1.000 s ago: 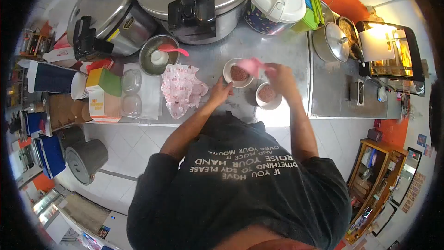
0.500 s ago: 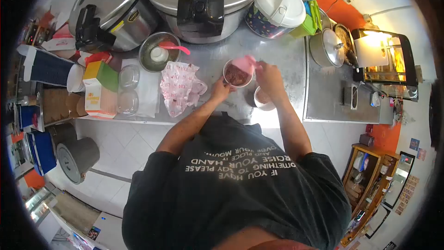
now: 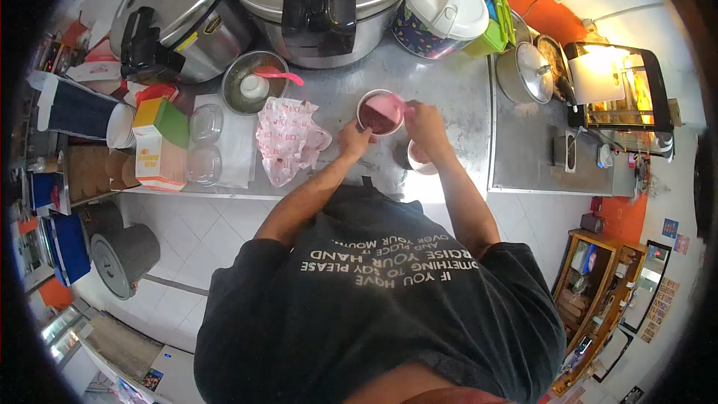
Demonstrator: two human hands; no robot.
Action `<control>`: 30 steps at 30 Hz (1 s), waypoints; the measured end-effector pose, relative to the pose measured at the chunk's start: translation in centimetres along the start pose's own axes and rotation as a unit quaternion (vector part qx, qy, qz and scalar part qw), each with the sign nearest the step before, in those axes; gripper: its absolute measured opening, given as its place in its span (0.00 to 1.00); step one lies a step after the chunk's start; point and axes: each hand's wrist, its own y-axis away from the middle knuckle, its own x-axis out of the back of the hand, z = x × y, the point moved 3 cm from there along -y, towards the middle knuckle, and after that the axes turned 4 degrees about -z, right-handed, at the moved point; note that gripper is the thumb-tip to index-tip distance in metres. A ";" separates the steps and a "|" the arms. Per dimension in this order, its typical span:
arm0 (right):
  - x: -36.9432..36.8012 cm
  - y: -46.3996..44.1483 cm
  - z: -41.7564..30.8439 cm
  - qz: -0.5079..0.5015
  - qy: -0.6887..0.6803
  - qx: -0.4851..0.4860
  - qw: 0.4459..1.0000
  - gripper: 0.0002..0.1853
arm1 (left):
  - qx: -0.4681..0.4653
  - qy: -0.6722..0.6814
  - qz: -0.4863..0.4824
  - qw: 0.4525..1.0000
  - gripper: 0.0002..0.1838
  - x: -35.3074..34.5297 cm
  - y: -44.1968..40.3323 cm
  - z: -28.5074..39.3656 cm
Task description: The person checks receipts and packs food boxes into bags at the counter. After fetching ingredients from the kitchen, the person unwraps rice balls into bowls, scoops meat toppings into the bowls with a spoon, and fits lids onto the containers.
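My left hand (image 3: 354,139) is closed on the near left side of a white paper bowl (image 3: 362,107), which holds reddish-brown grainy food. In my right hand (image 3: 425,127) is the handle of a pink rice paddle (image 3: 384,106); its broad blade lies inside the bowl, over the food. A second white bowl (image 3: 425,169), with similar food in it, stands on the counter just under my right wrist and is partly hidden by it. Left of my left hand lies a crumpled sheet of printed pink-and-white paper (image 3: 283,142).
Large steel cookers (image 3: 366,34) with black handles line the back of the steel counter (image 3: 336,90). A metal bowl (image 3: 238,90) holds a white cup and a pink spoon. Clear plastic lids (image 3: 203,164) and a carton (image 3: 161,153) are at left; a lidded pot (image 3: 520,78) stands right.
The paddle's blade has shifted left and down into the bowl, with my right hand following slightly. My left hand still holds the bowl, now slightly further left in view.
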 end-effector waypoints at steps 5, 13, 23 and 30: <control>-1.3 -0.5 0.3 -0.004 0.028 0.034 0.999 0.11 | -0.024 -0.049 0.022 0.998 0.14 0.3 1.4 1.8; 9.8 4.7 2.5 0.053 -0.116 -0.049 0.991 0.14 | 0.102 0.020 -0.071 0.992 0.27 -2.3 0.0 -2.8; 3.2 11.9 7.3 0.025 -0.004 -0.163 0.986 0.12 | 0.096 0.138 -0.258 0.951 0.25 -12.5 4.4 -3.2; 6.9 12.9 5.8 0.046 0.008 -0.211 0.976 0.12 | 0.085 0.083 -0.204 0.972 0.17 -13.1 3.1 -6.3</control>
